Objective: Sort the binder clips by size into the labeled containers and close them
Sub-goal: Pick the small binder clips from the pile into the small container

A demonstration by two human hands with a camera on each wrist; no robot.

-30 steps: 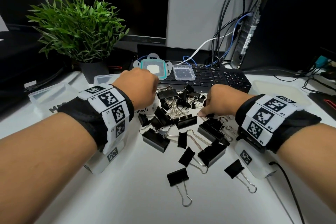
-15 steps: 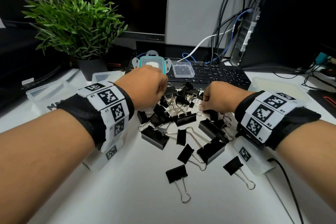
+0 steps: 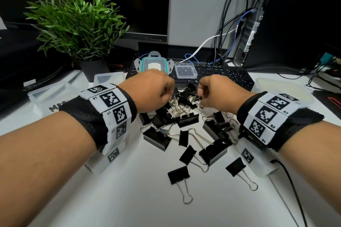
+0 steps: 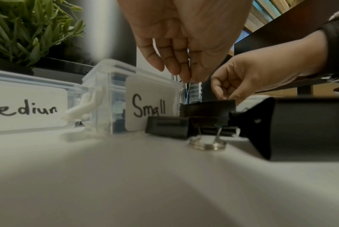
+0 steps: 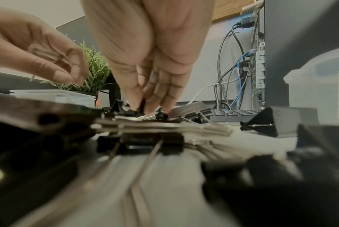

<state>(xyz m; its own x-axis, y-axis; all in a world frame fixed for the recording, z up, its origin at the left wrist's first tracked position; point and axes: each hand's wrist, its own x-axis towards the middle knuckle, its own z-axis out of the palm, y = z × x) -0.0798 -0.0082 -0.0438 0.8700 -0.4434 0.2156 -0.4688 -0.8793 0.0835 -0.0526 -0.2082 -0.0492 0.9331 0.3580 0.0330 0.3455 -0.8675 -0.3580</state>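
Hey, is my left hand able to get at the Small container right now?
Probably yes: the left hand hovers beside the Small container, whose top looks open, with nothing between them.

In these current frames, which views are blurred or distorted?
Head view: sharp, wide-angle bending at the edges. Left wrist view: the "Small" label is readable, the near table soft. Right wrist view: foreground binder clips heavily blurred, right hand fairly clear.

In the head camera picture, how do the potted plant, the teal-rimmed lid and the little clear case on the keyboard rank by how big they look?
Largest to smallest, as they look in the head view:
1. potted plant
2. teal-rimmed lid
3. clear case
The lid and the case lie side by side on the keyboard, so that pair compares fairly.
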